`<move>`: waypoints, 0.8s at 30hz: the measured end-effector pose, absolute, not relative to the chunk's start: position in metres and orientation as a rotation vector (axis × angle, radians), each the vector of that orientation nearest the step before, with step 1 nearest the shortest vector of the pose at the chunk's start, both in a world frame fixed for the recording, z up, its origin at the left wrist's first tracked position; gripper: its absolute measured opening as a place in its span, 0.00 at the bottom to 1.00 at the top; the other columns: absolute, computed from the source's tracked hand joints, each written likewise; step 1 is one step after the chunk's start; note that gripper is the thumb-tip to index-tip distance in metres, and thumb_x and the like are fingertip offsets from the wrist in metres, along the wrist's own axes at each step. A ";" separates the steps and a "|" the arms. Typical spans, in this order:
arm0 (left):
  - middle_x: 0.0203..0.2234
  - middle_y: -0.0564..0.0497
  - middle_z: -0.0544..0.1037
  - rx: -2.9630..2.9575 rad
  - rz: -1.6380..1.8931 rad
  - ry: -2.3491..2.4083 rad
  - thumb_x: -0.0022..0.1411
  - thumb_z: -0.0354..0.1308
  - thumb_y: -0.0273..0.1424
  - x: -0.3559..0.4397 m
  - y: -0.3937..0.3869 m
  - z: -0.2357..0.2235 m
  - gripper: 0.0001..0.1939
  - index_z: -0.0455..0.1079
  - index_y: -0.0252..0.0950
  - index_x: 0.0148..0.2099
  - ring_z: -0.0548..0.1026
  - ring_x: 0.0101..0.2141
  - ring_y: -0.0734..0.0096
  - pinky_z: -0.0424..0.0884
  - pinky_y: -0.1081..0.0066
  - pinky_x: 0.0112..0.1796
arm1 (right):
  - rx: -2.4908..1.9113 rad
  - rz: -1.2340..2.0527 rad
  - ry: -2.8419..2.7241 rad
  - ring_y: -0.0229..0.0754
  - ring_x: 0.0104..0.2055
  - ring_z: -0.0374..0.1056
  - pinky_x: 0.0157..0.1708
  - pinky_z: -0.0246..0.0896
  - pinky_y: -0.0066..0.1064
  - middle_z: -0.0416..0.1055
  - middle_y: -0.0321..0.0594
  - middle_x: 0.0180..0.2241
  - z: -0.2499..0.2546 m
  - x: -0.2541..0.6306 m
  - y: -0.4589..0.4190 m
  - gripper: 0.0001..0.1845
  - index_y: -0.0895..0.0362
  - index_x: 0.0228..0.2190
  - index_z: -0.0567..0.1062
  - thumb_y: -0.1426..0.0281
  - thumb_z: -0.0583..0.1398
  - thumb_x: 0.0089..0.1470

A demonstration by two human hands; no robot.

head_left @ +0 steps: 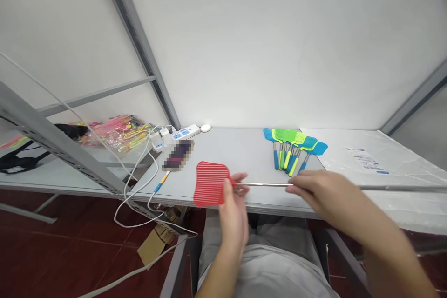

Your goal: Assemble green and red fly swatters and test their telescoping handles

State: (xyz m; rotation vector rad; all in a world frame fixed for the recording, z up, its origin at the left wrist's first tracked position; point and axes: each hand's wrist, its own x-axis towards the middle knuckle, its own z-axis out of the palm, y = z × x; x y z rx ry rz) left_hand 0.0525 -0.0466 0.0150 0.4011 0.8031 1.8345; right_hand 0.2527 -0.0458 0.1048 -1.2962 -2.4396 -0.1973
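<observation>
A red fly swatter [210, 183] with a thin metal rod lies level above the table's front edge. My left hand [234, 209] pinches it where the red head meets the rod. My right hand [316, 191] is closed around the rod further to the right, and the rod [265, 185] runs bare between the two hands. Behind the rod, a bunch of several blue and green fly swatters [293, 146] lies on the grey table [237, 153].
A power strip [179, 133] with white cables, a blurred dark phone [177, 155] and a small white puck [206, 128] sit at the table's left. Clear plastic bags [377, 158] lie on the right. A bag of colourful items [117, 131] rests on the neighbouring table. Metal frame struts [52, 142] cross at left.
</observation>
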 end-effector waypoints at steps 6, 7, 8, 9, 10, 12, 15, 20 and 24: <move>0.36 0.46 0.78 0.405 1.872 0.750 0.65 0.53 0.47 0.065 -0.056 0.024 0.18 0.70 0.37 0.40 0.76 0.41 0.66 0.70 0.68 0.39 | -1.376 -0.107 -2.465 0.39 0.25 0.64 0.24 0.44 0.32 0.69 0.35 0.22 0.107 0.225 -0.053 0.18 0.53 0.23 0.69 0.64 0.52 0.64; 0.35 0.47 0.78 0.409 1.879 0.751 0.65 0.53 0.47 0.062 -0.056 0.024 0.18 0.71 0.38 0.40 0.76 0.41 0.66 0.70 0.68 0.38 | -1.368 -0.088 -2.467 0.39 0.25 0.64 0.24 0.44 0.32 0.69 0.35 0.23 0.107 0.225 -0.053 0.18 0.53 0.23 0.70 0.63 0.52 0.64; 0.35 0.48 0.78 0.419 1.883 0.755 0.65 0.53 0.47 0.060 -0.056 0.024 0.18 0.71 0.38 0.40 0.76 0.40 0.66 0.70 0.68 0.38 | -1.363 -0.061 -2.477 0.39 0.25 0.64 0.24 0.44 0.32 0.69 0.35 0.23 0.106 0.224 -0.052 0.18 0.53 0.24 0.70 0.63 0.52 0.65; 0.35 0.48 0.77 0.444 1.881 0.766 0.65 0.54 0.47 0.059 -0.056 0.024 0.17 0.72 0.37 0.40 0.76 0.40 0.67 0.70 0.69 0.38 | -1.358 -0.025 -2.494 0.39 0.25 0.65 0.24 0.45 0.32 0.69 0.35 0.23 0.105 0.224 -0.052 0.19 0.53 0.24 0.70 0.63 0.51 0.65; 0.35 0.48 0.77 0.487 1.868 0.780 0.65 0.54 0.46 0.058 -0.057 0.023 0.17 0.72 0.37 0.39 0.75 0.39 0.68 0.70 0.69 0.39 | -1.355 0.014 -2.514 0.39 0.26 0.65 0.25 0.45 0.31 0.70 0.35 0.23 0.104 0.223 -0.051 0.19 0.54 0.24 0.70 0.63 0.51 0.65; 0.35 0.48 0.77 0.591 1.807 0.794 0.65 0.56 0.43 0.060 -0.059 0.019 0.15 0.73 0.36 0.37 0.75 0.39 0.68 0.70 0.69 0.40 | -1.352 0.073 -2.552 0.38 0.25 0.66 0.24 0.45 0.31 0.70 0.34 0.23 0.101 0.220 -0.048 0.20 0.54 0.24 0.69 0.62 0.51 0.66; 0.35 0.46 0.78 0.670 1.741 0.779 0.64 0.57 0.42 0.058 -0.059 0.015 0.15 0.74 0.35 0.36 0.76 0.40 0.65 0.70 0.67 0.41 | -1.351 0.107 -2.567 0.39 0.25 0.67 0.24 0.46 0.30 0.71 0.34 0.23 0.098 0.218 -0.044 0.20 0.54 0.24 0.69 0.60 0.51 0.65; 0.33 0.48 0.79 0.461 1.966 0.777 0.61 0.60 0.45 0.013 -0.040 0.018 0.16 0.74 0.35 0.34 0.77 0.37 0.68 0.71 0.66 0.41 | -1.400 0.169 -2.491 0.40 0.30 0.71 0.25 0.52 0.29 0.75 0.34 0.29 0.101 0.242 -0.034 0.14 0.51 0.30 0.74 0.63 0.53 0.64; 0.33 0.48 0.80 0.421 2.086 0.783 0.60 0.61 0.45 -0.026 -0.031 0.025 0.17 0.74 0.35 0.34 0.77 0.37 0.69 0.70 0.66 0.43 | -1.412 0.268 -2.446 0.39 0.29 0.71 0.25 0.56 0.28 0.76 0.32 0.30 0.107 0.267 -0.032 0.13 0.49 0.31 0.75 0.61 0.53 0.64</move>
